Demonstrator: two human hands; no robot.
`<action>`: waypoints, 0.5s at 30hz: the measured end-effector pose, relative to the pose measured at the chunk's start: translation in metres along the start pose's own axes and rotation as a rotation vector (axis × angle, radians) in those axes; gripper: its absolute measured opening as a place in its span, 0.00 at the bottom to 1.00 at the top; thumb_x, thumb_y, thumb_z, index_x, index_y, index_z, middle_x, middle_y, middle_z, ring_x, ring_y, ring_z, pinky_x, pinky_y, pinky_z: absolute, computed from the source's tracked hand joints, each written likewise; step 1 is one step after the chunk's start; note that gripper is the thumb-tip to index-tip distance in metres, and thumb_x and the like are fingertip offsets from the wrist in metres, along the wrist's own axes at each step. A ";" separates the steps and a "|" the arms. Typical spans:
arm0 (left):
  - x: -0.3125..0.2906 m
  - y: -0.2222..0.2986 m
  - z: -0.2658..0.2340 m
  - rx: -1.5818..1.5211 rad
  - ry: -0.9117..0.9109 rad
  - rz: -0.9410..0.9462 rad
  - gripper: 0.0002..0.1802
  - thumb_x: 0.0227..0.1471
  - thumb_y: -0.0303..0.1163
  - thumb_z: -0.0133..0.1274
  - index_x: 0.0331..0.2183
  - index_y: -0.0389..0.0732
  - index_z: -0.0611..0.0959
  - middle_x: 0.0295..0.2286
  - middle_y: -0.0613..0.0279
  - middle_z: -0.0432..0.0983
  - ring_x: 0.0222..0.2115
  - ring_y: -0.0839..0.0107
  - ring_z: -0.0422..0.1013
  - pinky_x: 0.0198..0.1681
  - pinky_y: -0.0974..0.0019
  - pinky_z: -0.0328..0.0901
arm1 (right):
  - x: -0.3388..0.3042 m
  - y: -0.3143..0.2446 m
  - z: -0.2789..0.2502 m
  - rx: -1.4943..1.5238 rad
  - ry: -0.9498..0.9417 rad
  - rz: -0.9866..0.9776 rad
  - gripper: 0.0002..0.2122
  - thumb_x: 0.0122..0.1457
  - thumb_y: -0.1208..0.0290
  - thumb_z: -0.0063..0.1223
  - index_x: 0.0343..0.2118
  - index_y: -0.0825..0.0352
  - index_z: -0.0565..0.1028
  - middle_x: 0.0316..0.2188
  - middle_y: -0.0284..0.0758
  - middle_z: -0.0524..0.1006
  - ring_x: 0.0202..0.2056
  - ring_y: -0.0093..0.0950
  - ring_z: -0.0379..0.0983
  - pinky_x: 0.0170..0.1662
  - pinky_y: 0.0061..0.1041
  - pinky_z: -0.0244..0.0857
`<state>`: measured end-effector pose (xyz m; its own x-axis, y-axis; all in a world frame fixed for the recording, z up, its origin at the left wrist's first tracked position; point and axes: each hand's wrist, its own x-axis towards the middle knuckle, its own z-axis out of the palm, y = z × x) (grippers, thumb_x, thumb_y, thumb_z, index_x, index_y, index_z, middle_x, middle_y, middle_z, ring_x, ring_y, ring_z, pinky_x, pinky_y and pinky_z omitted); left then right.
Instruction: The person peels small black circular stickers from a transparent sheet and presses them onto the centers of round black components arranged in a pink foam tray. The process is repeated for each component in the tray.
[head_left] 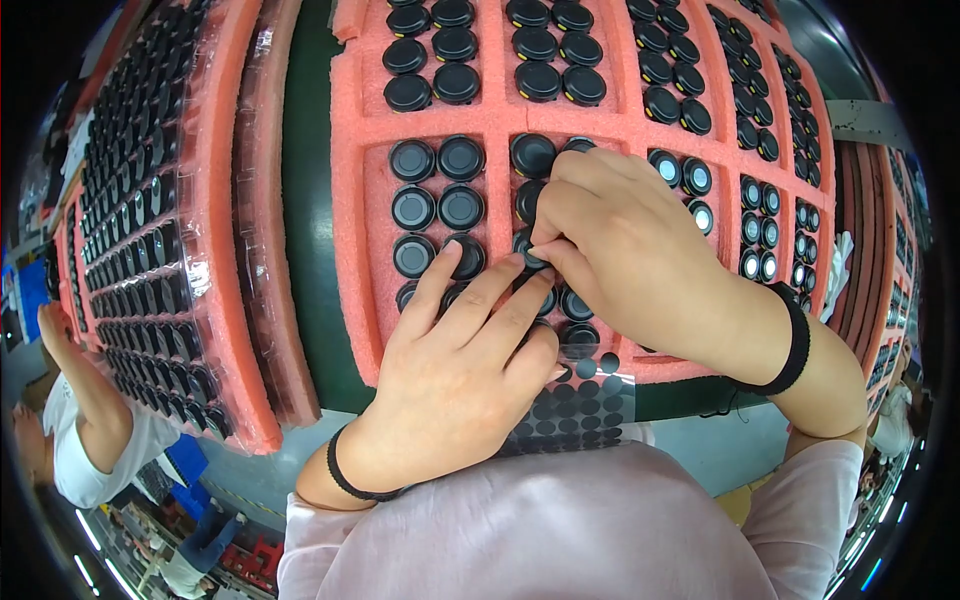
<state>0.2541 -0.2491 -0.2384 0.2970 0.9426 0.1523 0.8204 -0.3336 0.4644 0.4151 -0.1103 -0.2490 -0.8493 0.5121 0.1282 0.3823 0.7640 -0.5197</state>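
Note:
My left hand [455, 370] lies palm down over black round caps [461, 207] set in a pink foam tray [505, 122]. Its fingers reach forward onto the caps, and its thumb bends over a clear sheet of round black stickers [585, 405], whose upper part is hidden under the hand. My right hand [635, 260] is closed in a pinch at one cap, thumb and forefinger pressed together beside my left fingertips. Whatever lies between them is too small or hidden to tell. Caps in the tray's right compartments show pale, shiny centres, like this cap [702, 216].
To the left, pink foam trays [225, 200] stand with clear plastic and many black parts. The dark green table [310, 190] shows between trays. Another person's arm [85, 390] is at far left. More stacked trays [865, 220] stand at right.

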 end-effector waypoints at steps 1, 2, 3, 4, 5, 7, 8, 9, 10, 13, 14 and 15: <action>0.000 0.000 0.000 0.006 0.004 0.004 0.16 0.38 0.36 0.65 0.33 0.44 0.81 0.48 0.59 0.79 0.53 0.57 0.73 0.63 0.40 0.58 | 0.000 0.000 0.000 -0.021 0.004 -0.006 0.06 0.50 0.80 0.60 0.29 0.65 0.74 0.30 0.37 0.70 0.38 0.41 0.70 0.44 0.38 0.64; 0.000 0.000 0.000 0.012 0.007 0.008 0.16 0.38 0.37 0.65 0.32 0.44 0.81 0.48 0.58 0.79 0.53 0.57 0.73 0.62 0.40 0.59 | 0.000 0.000 -0.001 -0.021 0.004 -0.005 0.06 0.50 0.80 0.60 0.29 0.65 0.74 0.30 0.37 0.70 0.38 0.41 0.70 0.44 0.38 0.64; 0.001 0.000 0.001 0.017 0.011 0.013 0.16 0.38 0.37 0.65 0.32 0.44 0.81 0.48 0.57 0.79 0.52 0.57 0.73 0.62 0.40 0.59 | 0.000 0.000 -0.002 -0.042 0.020 -0.014 0.06 0.50 0.80 0.61 0.29 0.65 0.73 0.31 0.37 0.70 0.37 0.41 0.70 0.43 0.38 0.64; 0.001 0.000 0.001 0.015 0.011 0.016 0.16 0.38 0.37 0.65 0.32 0.44 0.81 0.48 0.57 0.79 0.52 0.57 0.73 0.62 0.40 0.59 | 0.000 0.001 -0.004 -0.064 0.037 -0.022 0.07 0.50 0.80 0.61 0.29 0.66 0.73 0.31 0.38 0.71 0.37 0.41 0.71 0.43 0.38 0.64; 0.001 0.000 -0.001 0.018 0.011 0.020 0.17 0.38 0.38 0.65 0.33 0.44 0.81 0.48 0.57 0.79 0.51 0.57 0.73 0.60 0.40 0.60 | 0.000 0.001 -0.006 -0.084 0.055 -0.033 0.07 0.50 0.80 0.62 0.29 0.66 0.73 0.31 0.38 0.71 0.37 0.41 0.71 0.43 0.38 0.65; 0.003 0.001 -0.003 0.020 0.013 0.032 0.18 0.38 0.39 0.65 0.33 0.44 0.82 0.47 0.56 0.79 0.49 0.58 0.74 0.57 0.42 0.63 | -0.006 -0.001 -0.017 -0.026 0.031 -0.011 0.07 0.50 0.79 0.62 0.30 0.66 0.74 0.32 0.38 0.72 0.37 0.41 0.72 0.42 0.38 0.65; 0.002 0.002 -0.005 0.022 0.015 0.032 0.18 0.38 0.39 0.65 0.33 0.44 0.82 0.47 0.56 0.79 0.49 0.58 0.74 0.57 0.42 0.63 | -0.010 -0.002 -0.025 0.033 0.005 0.008 0.07 0.51 0.79 0.63 0.31 0.66 0.74 0.33 0.38 0.73 0.37 0.41 0.73 0.41 0.37 0.66; 0.001 0.004 -0.007 0.027 0.031 0.032 0.18 0.40 0.40 0.65 0.35 0.44 0.82 0.45 0.56 0.79 0.47 0.58 0.74 0.55 0.44 0.64 | -0.015 -0.004 -0.031 0.096 -0.020 0.024 0.08 0.51 0.78 0.64 0.32 0.66 0.75 0.34 0.37 0.75 0.37 0.40 0.73 0.41 0.37 0.66; -0.001 0.006 -0.010 0.032 0.048 0.032 0.19 0.41 0.41 0.65 0.36 0.44 0.83 0.44 0.56 0.79 0.45 0.58 0.75 0.52 0.46 0.66 | -0.019 -0.009 -0.038 0.098 -0.018 0.019 0.08 0.51 0.78 0.64 0.32 0.66 0.75 0.34 0.37 0.75 0.37 0.40 0.73 0.41 0.37 0.66; -0.007 0.013 -0.018 0.024 0.042 0.041 0.20 0.44 0.42 0.65 0.38 0.43 0.84 0.41 0.56 0.80 0.41 0.58 0.75 0.48 0.49 0.67 | -0.040 -0.028 -0.058 0.487 -0.257 0.228 0.11 0.51 0.76 0.67 0.38 0.67 0.78 0.37 0.38 0.78 0.36 0.39 0.76 0.39 0.35 0.68; -0.009 0.015 -0.020 0.004 0.017 0.053 0.20 0.46 0.43 0.64 0.40 0.42 0.84 0.39 0.57 0.80 0.39 0.58 0.76 0.45 0.51 0.68 | -0.050 -0.032 -0.059 0.484 -0.251 0.229 0.11 0.51 0.76 0.67 0.38 0.67 0.78 0.37 0.38 0.78 0.36 0.39 0.76 0.39 0.35 0.68; -0.010 0.017 -0.022 -0.015 -0.009 0.063 0.21 0.48 0.43 0.64 0.41 0.41 0.84 0.37 0.58 0.80 0.37 0.58 0.76 0.43 0.53 0.69 | -0.060 -0.035 -0.058 0.484 -0.247 0.205 0.12 0.52 0.74 0.67 0.39 0.67 0.78 0.36 0.38 0.79 0.36 0.39 0.76 0.39 0.36 0.68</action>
<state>0.2546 -0.2639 -0.2132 0.3526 0.9196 0.1735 0.7925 -0.3920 0.4671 0.4737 -0.1455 -0.1898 -0.8573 0.4799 -0.1865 0.3875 0.3628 -0.8475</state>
